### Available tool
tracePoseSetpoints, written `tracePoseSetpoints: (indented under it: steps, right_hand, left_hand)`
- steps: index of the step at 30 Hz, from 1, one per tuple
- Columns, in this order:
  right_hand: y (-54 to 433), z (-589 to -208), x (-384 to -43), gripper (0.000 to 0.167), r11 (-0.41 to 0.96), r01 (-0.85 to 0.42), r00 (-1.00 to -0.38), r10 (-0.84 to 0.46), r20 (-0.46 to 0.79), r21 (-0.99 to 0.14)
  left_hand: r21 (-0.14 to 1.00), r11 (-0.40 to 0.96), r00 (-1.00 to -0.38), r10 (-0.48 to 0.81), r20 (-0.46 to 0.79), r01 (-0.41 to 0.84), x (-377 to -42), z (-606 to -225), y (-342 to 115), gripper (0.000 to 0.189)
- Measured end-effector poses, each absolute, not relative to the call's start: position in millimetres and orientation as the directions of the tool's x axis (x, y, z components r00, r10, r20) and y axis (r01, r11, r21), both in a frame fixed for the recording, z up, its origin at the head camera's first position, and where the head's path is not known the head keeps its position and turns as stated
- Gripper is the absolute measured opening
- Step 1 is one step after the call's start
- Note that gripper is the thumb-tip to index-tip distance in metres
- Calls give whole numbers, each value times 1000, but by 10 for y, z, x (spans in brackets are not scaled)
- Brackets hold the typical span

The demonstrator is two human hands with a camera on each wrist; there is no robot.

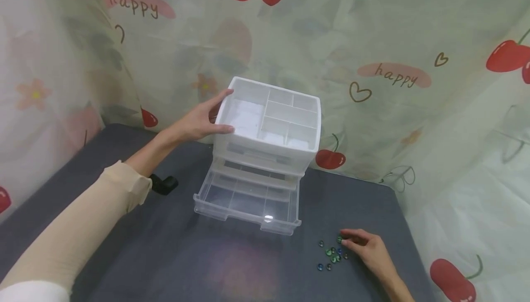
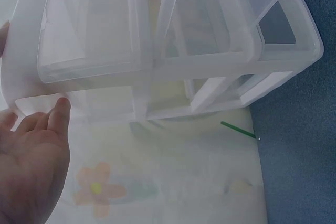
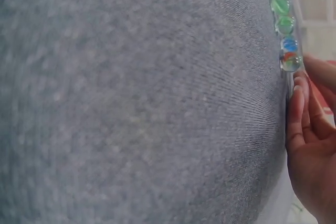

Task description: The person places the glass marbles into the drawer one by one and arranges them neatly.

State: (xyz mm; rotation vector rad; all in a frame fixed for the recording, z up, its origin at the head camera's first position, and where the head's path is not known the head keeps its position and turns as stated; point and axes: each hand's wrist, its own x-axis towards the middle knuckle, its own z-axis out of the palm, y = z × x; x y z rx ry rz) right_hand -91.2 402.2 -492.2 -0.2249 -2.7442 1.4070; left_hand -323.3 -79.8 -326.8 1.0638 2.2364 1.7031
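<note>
My left hand (image 1: 205,117) grips the left end of a white plastic drawer organizer (image 1: 265,155), thumb on the front rim and fingers behind. The left wrist view shows that hand's fingertips against the organizer's frame (image 2: 142,66). The organizer's top has several open compartments, and its clear lower drawer (image 1: 248,196) is pulled out. At the lower right, my right hand (image 1: 374,253) pinches a green glass marble (image 1: 339,239) between thumb and forefinger, just above the table. Beside it lie several loose marbles (image 1: 333,259), mostly green and blue. In the right wrist view, marbles (image 3: 285,24) line up past the fingertips.
A dark grey cloth covers the table (image 1: 157,247). A small black object (image 1: 164,185) lies left of the organizer, partly behind the left sleeve (image 1: 99,214). A pale curtain (image 1: 290,40) printed with cherries and "happy" hangs close behind the table and along both sides.
</note>
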Motion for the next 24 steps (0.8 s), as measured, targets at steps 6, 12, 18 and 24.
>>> tracePoseSetpoints:
  steps: [6,12,18,24]
  right_hand:
    - [4006,-4957,-930,22,669,101,-990,138,-11,-736]
    - [3992,-4959,-962,16,729,63,-992,122,39,-681]
    - [3991,-4954,-926,15,769,104,-989,149,19,-631]
    - [3973,-4974,-976,12,758,100,-986,163,39,-644]
  left_hand:
    - [901,60,-737,600,311,429,-3244,-3288,-790,95]
    - [906,15,-738,586,335,424,-3249,-3286,-791,92]
    - [907,16,-733,595,329,421,-3245,-3321,-747,92]
    - [912,-1,-739,586,333,410,-3252,-3316,-769,92]
